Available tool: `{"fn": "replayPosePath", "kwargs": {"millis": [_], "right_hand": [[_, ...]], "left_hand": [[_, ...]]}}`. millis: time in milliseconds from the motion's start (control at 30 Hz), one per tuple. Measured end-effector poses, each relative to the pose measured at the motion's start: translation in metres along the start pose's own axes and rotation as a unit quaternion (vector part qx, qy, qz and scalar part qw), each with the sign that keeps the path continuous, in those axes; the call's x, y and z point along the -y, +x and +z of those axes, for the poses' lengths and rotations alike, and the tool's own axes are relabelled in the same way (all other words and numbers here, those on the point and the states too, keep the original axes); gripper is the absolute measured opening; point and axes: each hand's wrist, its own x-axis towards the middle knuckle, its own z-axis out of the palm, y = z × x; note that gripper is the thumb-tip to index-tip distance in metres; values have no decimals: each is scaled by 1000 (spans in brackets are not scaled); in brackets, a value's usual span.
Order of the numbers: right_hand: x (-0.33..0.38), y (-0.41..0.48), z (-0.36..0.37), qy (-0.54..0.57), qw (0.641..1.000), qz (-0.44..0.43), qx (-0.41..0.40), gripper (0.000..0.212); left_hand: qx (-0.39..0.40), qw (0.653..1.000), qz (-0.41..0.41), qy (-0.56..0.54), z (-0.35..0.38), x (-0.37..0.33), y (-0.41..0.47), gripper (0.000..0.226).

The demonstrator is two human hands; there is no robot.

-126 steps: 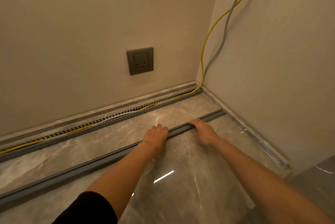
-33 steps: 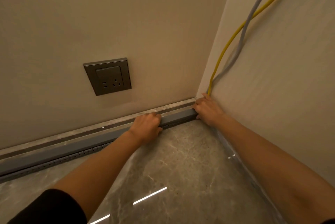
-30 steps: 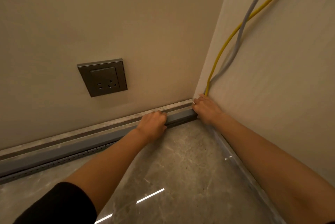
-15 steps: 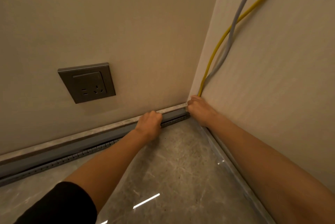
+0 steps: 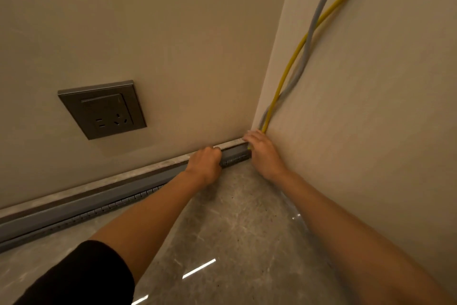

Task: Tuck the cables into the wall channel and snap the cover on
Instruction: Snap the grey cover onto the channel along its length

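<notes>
A long grey cover (image 5: 81, 205) lies over the slotted wall channel (image 5: 116, 205) along the foot of the back wall. My left hand (image 5: 206, 162) is curled over the cover's top edge near the corner. My right hand (image 5: 263, 152) presses flat on the cover's end, right in the corner. A yellow cable (image 5: 291, 57) and a grey cable (image 5: 312, 25) run down the right wall and disappear behind my right hand. The cables inside the channel are hidden by the cover.
A dark wall socket (image 5: 102, 109) sits on the back wall above the channel. A stone skirting strip (image 5: 99, 183) runs just above the cover. The glossy marble floor (image 5: 227, 230) spreads below my arms, and the right wall (image 5: 371, 131) stands close by.
4.2 s ago the cover lay on the floor apart from the open channel with cables showing. Now it sits on the channel. In the last second both hands shifted slightly towards the corner.
</notes>
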Motion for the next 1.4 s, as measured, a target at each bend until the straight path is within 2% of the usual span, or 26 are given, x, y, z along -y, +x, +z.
{"fn": "replayPosePath", "kwargs": {"millis": [100, 167, 233, 333, 467, 567, 733, 1167, 1400], "right_hand": [[7, -24, 8, 104, 973, 130, -158, 19], [6, -34, 16, 173, 944, 218, -180, 11], [11, -38, 19, 290, 893, 327, -105, 17], [17, -38, 17, 410, 831, 375, -30, 41], [17, -47, 8, 580, 721, 374, 53, 23], [9, -54, 13, 640, 670, 374, 42, 21], [7, -56, 15, 666, 647, 370, 24, 36], [11, -53, 15, 675, 642, 362, 4, 35], [12, -54, 16, 674, 642, 365, 1, 35]], "left_hand": [[7, 1000, -6, -22, 1, 1, -1, 30], [11, 999, -16, -43, 2, 2, -4, 30], [14, 997, -31, -76, 1, 5, -5, 30], [40, 989, -45, -137, -7, 10, -5, 28], [90, 973, -36, -208, -15, 11, -9, 24], [108, 968, -28, -226, -12, 11, -13, 25], [90, 968, 4, -234, -6, 10, -13, 28], [33, 989, 60, -135, -5, 0, -14, 32], [59, 990, 46, -121, -7, -4, -8, 34]]}}
